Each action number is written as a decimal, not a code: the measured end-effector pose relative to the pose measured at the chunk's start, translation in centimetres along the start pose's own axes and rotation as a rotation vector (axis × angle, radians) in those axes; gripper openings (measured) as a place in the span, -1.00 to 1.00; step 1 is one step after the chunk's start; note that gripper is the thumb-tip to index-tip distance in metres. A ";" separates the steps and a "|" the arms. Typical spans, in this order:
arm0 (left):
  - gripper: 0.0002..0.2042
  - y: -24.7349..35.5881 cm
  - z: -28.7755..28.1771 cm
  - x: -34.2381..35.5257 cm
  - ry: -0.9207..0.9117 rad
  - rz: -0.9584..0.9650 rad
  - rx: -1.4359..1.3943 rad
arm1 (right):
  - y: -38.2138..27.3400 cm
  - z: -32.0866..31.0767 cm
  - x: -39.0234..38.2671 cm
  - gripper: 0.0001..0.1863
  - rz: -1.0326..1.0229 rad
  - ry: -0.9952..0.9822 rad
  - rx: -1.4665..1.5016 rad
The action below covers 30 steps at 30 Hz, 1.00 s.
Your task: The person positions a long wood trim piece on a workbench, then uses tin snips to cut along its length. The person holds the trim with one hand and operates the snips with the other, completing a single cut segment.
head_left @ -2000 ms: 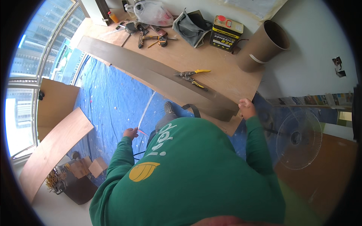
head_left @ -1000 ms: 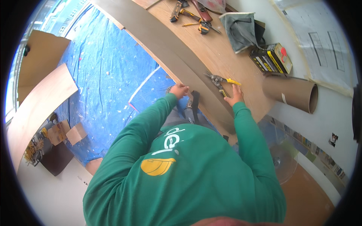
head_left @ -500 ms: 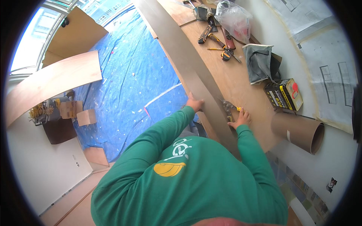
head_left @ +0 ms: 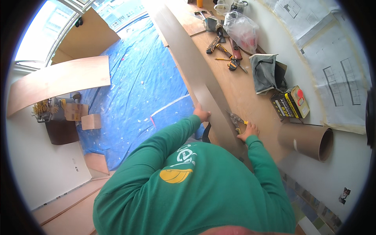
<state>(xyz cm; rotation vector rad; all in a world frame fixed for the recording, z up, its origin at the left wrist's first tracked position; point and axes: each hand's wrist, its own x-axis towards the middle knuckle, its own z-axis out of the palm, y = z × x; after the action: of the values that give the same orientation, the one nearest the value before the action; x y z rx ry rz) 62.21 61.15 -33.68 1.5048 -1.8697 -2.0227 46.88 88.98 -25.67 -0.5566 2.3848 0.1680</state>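
Observation:
A long grey-brown sheet strip (head_left: 188, 58) lies along the wooden bench, running from beside my body to the far end. My left hand (head_left: 201, 113) grips its left edge, fingers on top of the strip. At the strip's right side, my right hand (head_left: 250, 131) holds a pair of snips (head_left: 235, 118) with yellow handles. The handles stand apart and the metal blades point away from me, close to the strip's right edge. Whether the blades touch the sheet I cannot tell.
On the wooden bench (head_left: 223, 84) lie a tape measure (head_left: 233, 65), a hammer, a pencil, a plastic bag (head_left: 241, 29) and a grey pouch (head_left: 265, 72). A black-yellow can (head_left: 290, 103) and a brown roll (head_left: 305, 141) stand by the wall. Blue sheeting (head_left: 133, 86) covers the floor at left.
The view has shifted slightly. My right hand and the snips have come a little nearer to me, and the snips are less blurred. My left hand keeps its grip on the strip.

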 end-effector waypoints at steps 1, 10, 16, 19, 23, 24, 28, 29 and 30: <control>-0.26 0.4 0.5 -0.8 -0.002 -0.012 0.025 | 0.6 0.2 -0.2 0.22 0.006 -0.013 -0.002; -0.32 2.7 1.3 -5.2 -0.135 -0.185 0.055 | 2.9 1.0 -2.3 -0.04 0.056 -0.125 0.063; -0.27 2.4 -0.4 -5.2 -0.225 -0.288 0.274 | 4.6 2.2 -1.8 -0.19 -0.028 -0.208 0.300; -0.43 -2.3 -4.4 -4.0 -0.189 0.116 0.654 | 3.8 1.1 -2.0 -0.19 -0.041 -0.225 0.304; -0.60 -1.5 -8.0 -4.5 -0.317 0.100 0.852 | 5.5 3.6 -0.9 -0.29 0.007 -0.217 0.410; -0.62 -1.0 -8.8 -4.9 -0.333 0.066 0.811 | 5.5 3.3 -1.5 -0.32 0.015 -0.234 0.431; -0.62 0.6 -9.9 -6.3 -0.330 0.107 0.860 | 6.2 4.1 -1.8 -0.41 0.059 -0.218 0.559; -0.62 0.9 -9.7 -6.5 -0.328 0.155 0.927 | 6.7 4.4 -1.8 -0.39 0.028 -0.179 0.574; -0.61 1.8 -8.9 -6.8 -0.355 0.276 0.953 | 8.4 7.3 -0.7 -0.38 0.051 -0.133 0.677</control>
<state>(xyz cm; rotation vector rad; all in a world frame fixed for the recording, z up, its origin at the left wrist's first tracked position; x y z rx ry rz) 70.36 57.69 -26.64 0.8447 -3.2355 -1.3637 48.02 98.71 -31.00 -0.1537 2.1435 -0.5463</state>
